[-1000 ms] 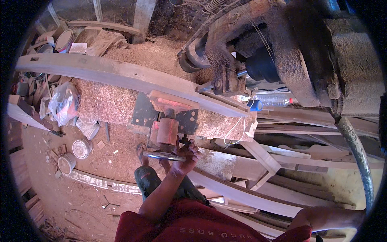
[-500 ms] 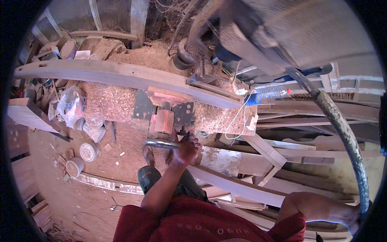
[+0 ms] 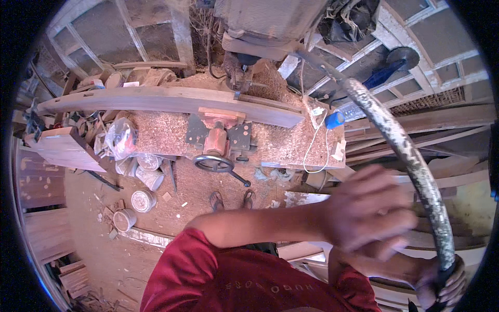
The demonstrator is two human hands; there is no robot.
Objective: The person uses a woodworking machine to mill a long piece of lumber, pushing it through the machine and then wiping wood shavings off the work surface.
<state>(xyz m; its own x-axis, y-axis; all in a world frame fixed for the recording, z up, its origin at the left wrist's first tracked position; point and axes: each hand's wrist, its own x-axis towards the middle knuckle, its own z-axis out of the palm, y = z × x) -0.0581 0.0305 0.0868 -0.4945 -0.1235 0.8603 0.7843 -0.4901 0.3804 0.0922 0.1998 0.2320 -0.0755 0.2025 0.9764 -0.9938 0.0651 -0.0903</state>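
Note:
My right hand [image 3: 442, 283] is wrapped round the dark lower end of a long lever [image 3: 408, 140] with worn, flaking paint, which runs up to the machine [image 3: 270, 23]. My left hand [image 3: 369, 213] hangs in the air just left of the lever, off the handwheel; motion smears its bent fingers. A curved wooden beam [image 3: 171, 99] with slots near its left end lies across the machine table under the machine head. Against its near side presses the jaw of a red vise [image 3: 215, 140]. The vise's metal handwheel [image 3: 213, 164] has a crank knob pointing toward me.
Wood chips [image 3: 156, 130] cover the table. A blue-ended plastic bottle [image 3: 335, 120] and a white cord [image 3: 306, 164] lie at its right. White buckets [image 3: 143, 200] stand on the floor at left. Wooden pieces [image 3: 442, 117] are stacked at right. A clear plastic bag [image 3: 120, 138] sits left.
My left hand has let go of the handwheel and swung right toward the lever. My right hand still grips the lever's end. The view has shifted, showing more of the machine head.

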